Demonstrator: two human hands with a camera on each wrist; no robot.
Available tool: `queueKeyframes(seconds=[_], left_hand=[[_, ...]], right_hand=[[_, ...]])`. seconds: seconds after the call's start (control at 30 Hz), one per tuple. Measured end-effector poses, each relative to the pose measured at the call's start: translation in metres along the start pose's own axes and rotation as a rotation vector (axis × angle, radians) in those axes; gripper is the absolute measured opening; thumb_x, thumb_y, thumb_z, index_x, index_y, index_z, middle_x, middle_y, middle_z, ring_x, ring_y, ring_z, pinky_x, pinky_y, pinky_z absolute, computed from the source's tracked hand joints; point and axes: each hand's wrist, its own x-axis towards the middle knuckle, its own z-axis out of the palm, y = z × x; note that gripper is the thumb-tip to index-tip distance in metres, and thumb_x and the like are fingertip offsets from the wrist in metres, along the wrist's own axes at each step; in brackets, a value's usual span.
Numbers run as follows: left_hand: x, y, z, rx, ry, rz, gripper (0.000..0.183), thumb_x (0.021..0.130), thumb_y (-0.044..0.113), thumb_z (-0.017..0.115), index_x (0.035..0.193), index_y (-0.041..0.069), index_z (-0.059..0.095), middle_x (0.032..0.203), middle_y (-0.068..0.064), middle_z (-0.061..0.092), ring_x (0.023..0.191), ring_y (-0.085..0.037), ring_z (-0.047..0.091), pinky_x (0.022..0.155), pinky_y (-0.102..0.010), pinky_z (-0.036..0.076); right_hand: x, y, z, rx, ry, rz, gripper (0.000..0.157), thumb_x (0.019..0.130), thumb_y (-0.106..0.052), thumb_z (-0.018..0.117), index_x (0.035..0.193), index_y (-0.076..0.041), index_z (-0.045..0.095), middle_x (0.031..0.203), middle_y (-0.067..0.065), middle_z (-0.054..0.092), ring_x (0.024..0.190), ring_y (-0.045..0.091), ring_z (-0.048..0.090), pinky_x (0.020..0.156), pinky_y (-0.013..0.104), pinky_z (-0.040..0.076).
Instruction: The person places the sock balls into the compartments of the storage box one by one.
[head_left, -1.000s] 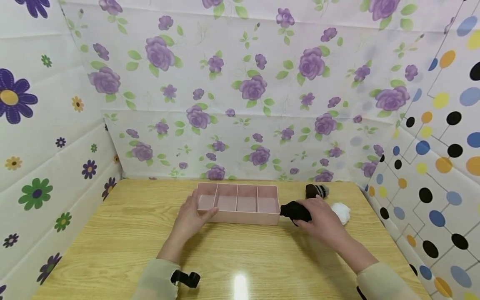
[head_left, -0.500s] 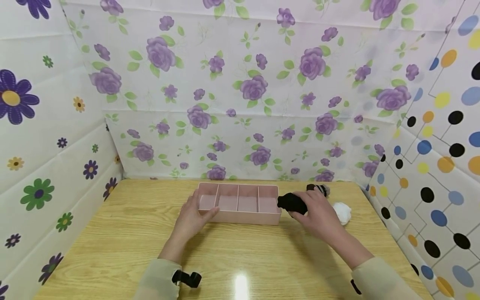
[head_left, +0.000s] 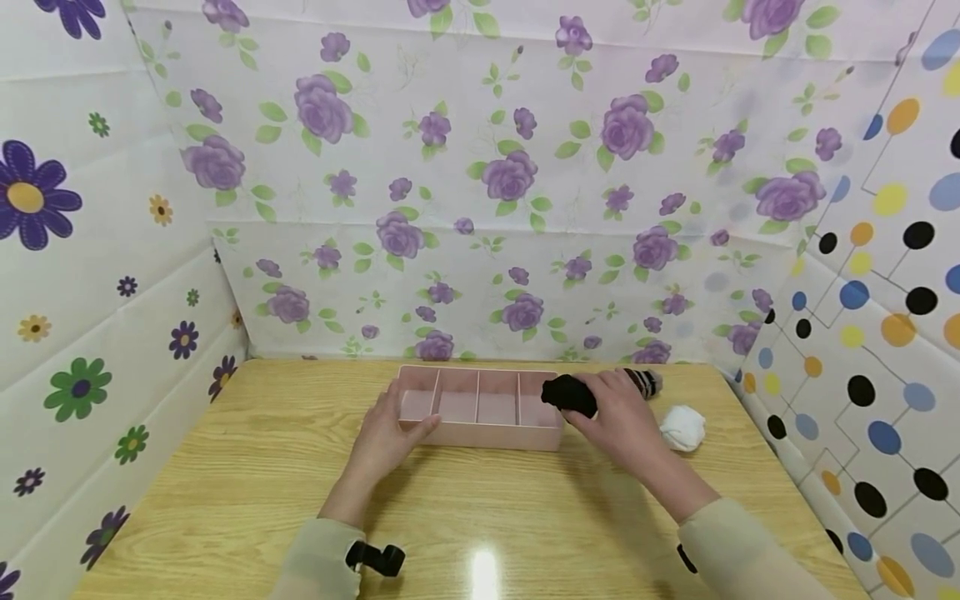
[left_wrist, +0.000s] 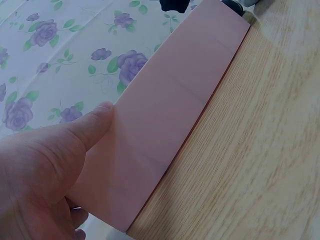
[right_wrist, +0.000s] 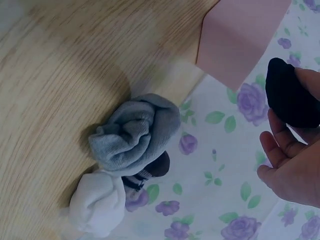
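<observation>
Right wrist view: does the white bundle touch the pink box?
No, the white bundle lies apart from the pink box, with a grey bundle between them.

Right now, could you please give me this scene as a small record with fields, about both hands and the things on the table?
Left hand: grips left end of pink, rectangular, four-compartment box
Right hand: holds black, rounded cloth bundle
Black bundle position: raised at the box's right end
Surface: light wooden table
On it, right of box: white, round cloth bundle; grey, folded cloth bundle; dark cloth bundle with pale stripes
Visibility: grey bundle plain only in right wrist view
</observation>
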Motion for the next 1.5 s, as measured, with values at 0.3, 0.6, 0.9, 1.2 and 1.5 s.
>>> queueKeyframes(seconds=[0.3,0.6,0.9,1.2,1.5], left_hand=[[0.001,0.000,0.001,0.004,-0.007,-0.011,0.113,0.104,0.052,0.076,0.175,-0.002,0.007,0.177,-0.033,0.019,0.160,-0.060,0.021,0.126,-0.074,0.024],[0.000,-0.002,0.001,0.002,-0.003,-0.002,0.115,0.103,0.058,0.074,0.176,-0.002,0.007,0.177,-0.033,0.020,0.160,-0.060,0.021,0.127,-0.073,0.023],[0.001,-0.008,0.004,0.002,0.006,0.008,0.115,0.103,0.057,0.075,0.175,-0.002,0.008,0.176,-0.035,0.022,0.159,-0.060,0.023,0.125,-0.074,0.025],[0.003,-0.008,0.003,0.005,0.011,0.021,0.115,0.103,0.056,0.076,0.175,-0.003,0.008,0.175,-0.034,0.024,0.159,-0.060,0.026,0.126,-0.073,0.026],[0.004,-0.006,0.002,0.015,0.005,0.019,0.116,0.103,0.060,0.074,0.175,-0.002,0.009,0.176,-0.033,0.024,0.159,-0.060,0.024,0.126,-0.074,0.025]], right_hand=[[0.011,-0.005,0.011,-0.006,-0.030,0.057,0.062,0.098,-0.033,0.088,0.146,0.000,0.067,0.135,0.022,0.069,0.132,0.045,0.059,0.118,0.063,0.043],[0.019,-0.010,0.026,-0.023,-0.051,0.084,0.059,0.100,-0.034,0.086,0.144,0.000,0.067,0.132,0.022,0.067,0.127,0.045,0.057,0.111,0.062,0.048],[0.028,-0.017,0.040,-0.073,-0.080,0.115,0.059,0.102,-0.040,0.082,0.144,-0.001,0.069,0.127,0.020,0.062,0.130,0.045,0.053,0.111,0.061,0.046],[0.037,-0.023,0.051,-0.130,-0.095,0.147,0.062,0.100,-0.045,0.083,0.145,-0.003,0.070,0.122,0.019,0.062,0.125,0.043,0.055,0.108,0.058,0.048],[0.032,-0.017,0.050,-0.086,-0.083,0.115,0.069,0.104,-0.050,0.077,0.152,-0.001,0.064,0.134,0.021,0.066,0.134,0.046,0.055,0.117,0.063,0.043]])
